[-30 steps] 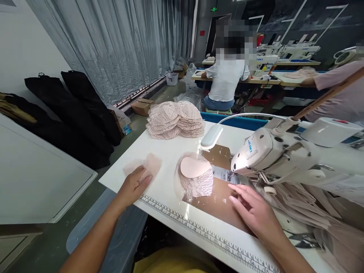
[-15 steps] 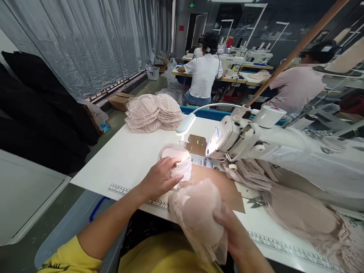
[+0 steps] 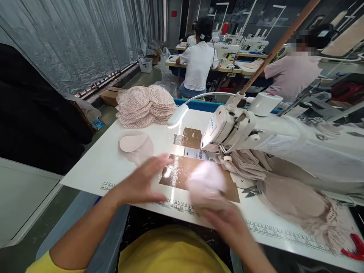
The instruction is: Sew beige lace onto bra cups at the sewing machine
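Note:
My left hand (image 3: 142, 181) hovers over the white sewing table (image 3: 108, 159), fingers stretched out and apart, blurred by motion. My right hand (image 3: 227, 222) is smeared by motion at the table's front edge, with a pale pink fabric cup (image 3: 207, 181) just above its fingers; whether it grips the cup is unclear. A finished pink cup piece (image 3: 133, 143) lies on the table to the left. The white sewing machine (image 3: 227, 127) stands behind, its lamp (image 3: 178, 115) lighting the brown plate (image 3: 182, 172).
A stack of lace cups (image 3: 145, 104) sits at the table's far left corner. Beige fabric pieces (image 3: 292, 197) pile under the machine on the right. A red tool (image 3: 354, 250) lies at the right edge. Two other people sew at tables behind.
The cup piece that my left hand touched now lies farther left on the table. My left hand has come off it. The right hand brought its pink cup up over the brown plate.

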Available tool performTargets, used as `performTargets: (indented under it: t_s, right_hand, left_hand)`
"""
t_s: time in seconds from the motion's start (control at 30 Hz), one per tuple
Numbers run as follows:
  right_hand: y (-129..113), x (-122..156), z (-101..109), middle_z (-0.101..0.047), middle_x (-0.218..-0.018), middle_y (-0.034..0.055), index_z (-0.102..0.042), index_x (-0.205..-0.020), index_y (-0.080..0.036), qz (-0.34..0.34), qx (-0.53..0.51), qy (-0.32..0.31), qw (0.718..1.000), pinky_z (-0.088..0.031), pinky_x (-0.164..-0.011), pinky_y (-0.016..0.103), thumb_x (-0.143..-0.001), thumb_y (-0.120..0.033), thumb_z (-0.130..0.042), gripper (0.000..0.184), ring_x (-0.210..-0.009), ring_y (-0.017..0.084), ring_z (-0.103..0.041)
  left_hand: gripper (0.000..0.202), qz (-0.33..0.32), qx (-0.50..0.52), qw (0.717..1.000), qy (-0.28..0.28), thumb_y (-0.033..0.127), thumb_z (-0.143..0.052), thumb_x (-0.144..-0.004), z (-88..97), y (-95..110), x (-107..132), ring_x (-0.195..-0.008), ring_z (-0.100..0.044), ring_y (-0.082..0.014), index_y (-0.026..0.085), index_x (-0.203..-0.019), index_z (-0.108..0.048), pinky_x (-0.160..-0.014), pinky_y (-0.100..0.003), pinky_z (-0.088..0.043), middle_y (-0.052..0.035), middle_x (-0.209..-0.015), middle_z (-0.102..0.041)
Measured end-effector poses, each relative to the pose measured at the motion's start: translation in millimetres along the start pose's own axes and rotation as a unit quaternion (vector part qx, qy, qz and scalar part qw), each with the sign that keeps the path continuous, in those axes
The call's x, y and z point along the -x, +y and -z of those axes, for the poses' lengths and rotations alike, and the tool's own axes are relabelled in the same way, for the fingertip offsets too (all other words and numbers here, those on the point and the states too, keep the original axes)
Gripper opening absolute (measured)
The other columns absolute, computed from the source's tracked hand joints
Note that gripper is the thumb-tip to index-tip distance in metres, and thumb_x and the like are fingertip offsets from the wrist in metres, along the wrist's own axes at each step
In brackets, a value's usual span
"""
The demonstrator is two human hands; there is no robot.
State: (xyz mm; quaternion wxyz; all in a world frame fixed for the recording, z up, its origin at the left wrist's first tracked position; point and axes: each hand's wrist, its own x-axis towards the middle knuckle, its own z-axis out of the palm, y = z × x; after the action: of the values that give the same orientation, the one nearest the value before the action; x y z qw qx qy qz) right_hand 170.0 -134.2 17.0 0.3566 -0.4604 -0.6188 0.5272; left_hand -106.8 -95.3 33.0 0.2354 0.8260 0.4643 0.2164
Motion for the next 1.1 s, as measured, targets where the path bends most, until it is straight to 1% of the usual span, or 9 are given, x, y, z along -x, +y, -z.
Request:
performTargets:
  t_s: [0.1, 0.23, 0.33, 0.47, 0.53, 0.6, 0.73, 0.87, 1.1]
  right_hand:
    - [-4.0, -12.4, -16.1, -0.067, -0.075, 0.0004, -0.065, -0.078, -0.02, 0.079, 0.064, -0.045, 0.994, -0.049, -0.061, 0.028, -0.076, -0.016, -0.063, 0.005, -0.067, 0.017, -0.061]
    - [-12.2, -13.0, -2.8, -0.062, -0.07, -0.0015, -0.057, -0.073, -0.024, 0.22, 0.132, 0.152, 0.955, -0.043, -0.053, 0.023, -0.07, -0.012, -0.064, 0.014, -0.063, 0.015, -0.057]
    - [-9.6, -18.1, 8.9, -0.063, -0.075, 0.0012, -0.059, -0.076, -0.024, 0.172, 0.163, 0.26, 0.936, -0.044, -0.058, 0.026, -0.073, -0.022, -0.066, 0.008, -0.069, 0.018, -0.058]
    - [-3.1, -28.8, -4.8, -0.064, -0.077, 0.0023, -0.062, -0.074, -0.021, 0.011, 0.04, -0.005, 0.999, -0.047, -0.066, 0.029, -0.082, -0.037, -0.058, 0.018, -0.073, 0.02, -0.059]
    - [-1.4, -29.9, -15.7, -0.063, -0.075, 0.0008, -0.062, -0.072, -0.02, -0.054, -0.082, -0.148, 0.984, -0.047, -0.065, 0.028, -0.084, -0.04, -0.057, 0.024, -0.07, 0.017, -0.057]
    - [-0.5, -27.5, -22.4, -0.061, -0.075, -0.0001, -0.063, -0.074, -0.018, -0.099, -0.164, -0.194, 0.962, -0.046, -0.063, 0.026, -0.082, -0.04, -0.061, 0.023, -0.068, 0.015, -0.054]
    - [0.6, -21.1, -21.7, -0.061, -0.072, -0.0003, -0.065, -0.074, -0.017, -0.102, -0.216, -0.15, 0.96, -0.045, -0.065, 0.027, -0.072, -0.032, -0.072, 0.017, -0.067, 0.015, -0.052]
    - [5.0, -20.6, -16.7, -0.054, -0.065, -0.0058, -0.054, -0.072, -0.021, -0.114, -0.28, -0.04, 0.952, -0.039, -0.055, 0.022, -0.07, -0.024, -0.073, 0.019, -0.058, 0.011, -0.046]
    - [13.2, -22.1, -13.7, -0.052, -0.067, -0.0064, -0.051, -0.079, -0.023, -0.102, -0.264, 0.07, 0.957, -0.037, -0.052, 0.02, -0.063, -0.028, -0.08, 0.033, -0.057, 0.01, -0.044]
  left_hand:
    - [0.057, -0.06, 0.195, 0.97, -0.136, 0.029, -0.066, -0.079, -18.1, 26.7, -0.6, -0.101, -0.063, -0.0211, 0.025, -0.133, -0.05, -0.086, -0.028, -0.05, -0.0049, -0.118, -0.065]
    - [0.027, 0.106, 0.147, 0.982, 0.048, 0.016, -0.053, -0.081, -25.0, 10.8, 11.4, -0.086, -0.063, -0.0205, 0.018, -0.103, -0.067, -0.077, -0.029, -0.048, -0.0052, -0.095, -0.069]
    - [0.022, 0.154, 0.199, 0.965, 0.074, 0.025, -0.048, -0.089, -22.9, 3.8, 17.5, -0.08, -0.061, -0.0197, 0.016, -0.091, -0.068, -0.072, -0.029, -0.048, -0.0054, -0.086, -0.067]
    - [0.052, -0.007, 0.424, 0.903, -0.074, 0.054, -0.05, -0.088, -26.8, 29.6, 11.9, -0.109, -0.056, -0.0285, 0.018, -0.125, -0.059, -0.089, -0.037, -0.048, -0.0127, -0.116, -0.062]
    - [0.075, -0.064, 0.492, 0.862, -0.103, 0.062, -0.056, -0.082, -30.0, 40.1, 8.5, -0.121, -0.049, -0.0324, 0.022, -0.143, -0.04, -0.089, -0.037, -0.05, -0.0147, -0.134, -0.051]
    - [0.081, -0.058, 0.503, 0.861, -0.058, 0.06, -0.063, -0.078, -33.0, 40.8, 6.9, -0.12, -0.05, -0.0322, 0.026, -0.145, -0.035, -0.081, -0.034, -0.053, -0.0144, -0.141, -0.045]
    - [0.076, 0.055, 0.45, 0.891, -0.01, 0.043, -0.076, -0.071, -38.7, 27.5, 7.4, -0.118, -0.052, -0.0312, 0.023, -0.138, -0.046, -0.092, -0.038, -0.048, -0.013, -0.134, -0.053]
    - [0.049, 0.092, 0.559, 0.816, -0.116, 0.035, -0.067, -0.08, -43.6, 24.3, 12.4, -0.1, -0.061, -0.0274, 0.014, -0.123, -0.059, -0.085, -0.037, -0.049, -0.0112, -0.109, -0.066]
    - [0.02, 0.215, 0.635, 0.742, -0.015, 0.025, -0.063, -0.083, -58.2, 30.5, 22.2, -0.07, -0.06, -0.0133, 0.015, -0.1, -0.069, -0.068, -0.024, -0.05, -0.0018, -0.078, -0.067]
